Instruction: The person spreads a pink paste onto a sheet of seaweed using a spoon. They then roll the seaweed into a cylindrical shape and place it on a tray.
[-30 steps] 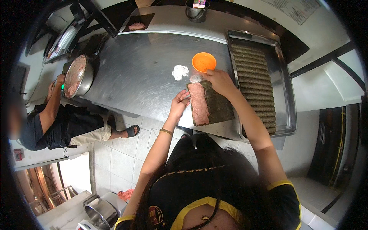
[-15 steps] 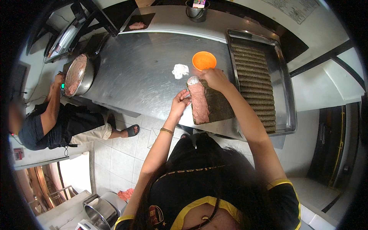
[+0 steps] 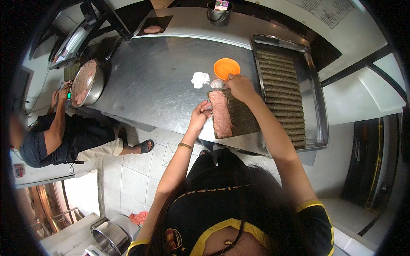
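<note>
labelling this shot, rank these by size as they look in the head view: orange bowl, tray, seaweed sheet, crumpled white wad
1. Tray
2. Seaweed sheet, partly under filling
3. Orange bowl
4. Crumpled white wad

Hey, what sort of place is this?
Probably a commercial kitchen: there's a long metal table, a big metal bowl with pink paste inside, and a tray of dark rolls lined up.

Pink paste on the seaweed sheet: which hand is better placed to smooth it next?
Probably the right hand: it grips what looks like a metal spoon, just beyond the far end of the pink paste. The left hand shows no tool and sits at the left edge of the seaweed sheet.
</note>
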Action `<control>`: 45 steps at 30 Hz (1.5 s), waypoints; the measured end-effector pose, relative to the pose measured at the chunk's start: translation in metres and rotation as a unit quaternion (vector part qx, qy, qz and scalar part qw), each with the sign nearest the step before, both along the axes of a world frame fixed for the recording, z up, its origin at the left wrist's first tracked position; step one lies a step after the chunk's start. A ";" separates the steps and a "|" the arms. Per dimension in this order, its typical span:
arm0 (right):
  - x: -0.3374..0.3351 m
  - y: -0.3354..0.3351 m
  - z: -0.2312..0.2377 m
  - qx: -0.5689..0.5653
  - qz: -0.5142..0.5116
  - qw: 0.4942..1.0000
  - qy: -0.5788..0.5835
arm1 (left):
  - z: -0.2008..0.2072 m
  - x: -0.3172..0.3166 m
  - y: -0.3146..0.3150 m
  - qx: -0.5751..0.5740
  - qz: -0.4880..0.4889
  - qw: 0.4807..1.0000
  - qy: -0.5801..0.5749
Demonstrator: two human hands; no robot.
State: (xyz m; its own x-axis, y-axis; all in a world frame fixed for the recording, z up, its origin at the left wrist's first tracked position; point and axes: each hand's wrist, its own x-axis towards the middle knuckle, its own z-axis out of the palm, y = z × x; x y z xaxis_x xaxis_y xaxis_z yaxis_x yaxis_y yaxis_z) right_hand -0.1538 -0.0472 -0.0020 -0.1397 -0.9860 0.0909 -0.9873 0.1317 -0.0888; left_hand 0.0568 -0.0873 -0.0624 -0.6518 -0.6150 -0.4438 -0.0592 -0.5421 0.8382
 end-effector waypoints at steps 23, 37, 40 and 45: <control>0.008 0.002 0.006 -0.035 0.005 0.998 0.046 | 0.001 0.000 0.000 -0.006 0.001 1.000 -0.012; -0.015 -0.032 0.026 -0.023 0.137 0.982 0.128 | -0.002 0.008 -0.001 -0.023 -0.006 1.000 -0.001; -0.017 -0.048 0.026 -0.033 0.196 0.969 0.149 | -0.005 0.009 0.001 -0.038 -0.010 0.999 0.007; -0.016 -0.070 0.007 -0.037 0.254 0.943 0.213 | -0.012 0.014 0.001 -0.077 -0.025 0.997 -0.002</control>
